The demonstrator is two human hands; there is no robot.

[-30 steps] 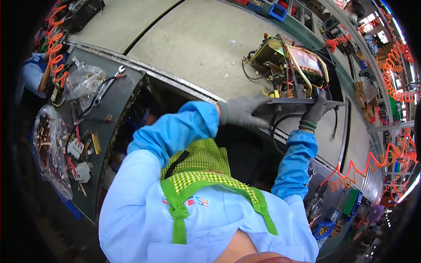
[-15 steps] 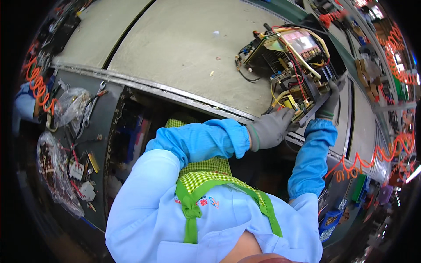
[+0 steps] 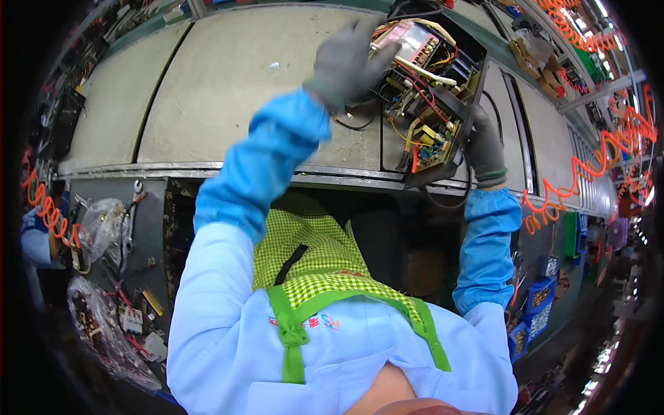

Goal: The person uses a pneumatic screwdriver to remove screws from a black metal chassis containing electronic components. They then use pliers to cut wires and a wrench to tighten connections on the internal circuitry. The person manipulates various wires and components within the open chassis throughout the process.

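The left hand (image 3: 349,61) is spread at one side and the right hand (image 3: 486,142) lies against the other, its grip impossible to tell, so the open machine (image 3: 443,97) between them is probably best steadied by its casing (image 3: 472,52), clear of the red wires (image 3: 430,102).

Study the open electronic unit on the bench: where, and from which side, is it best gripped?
Probably by the flat side panel of the electronic unit, approached from the right, where the right hand is: its straight edge should suit a grip. Red wires and a white cable cross the open top, so gripping from above might tug them.
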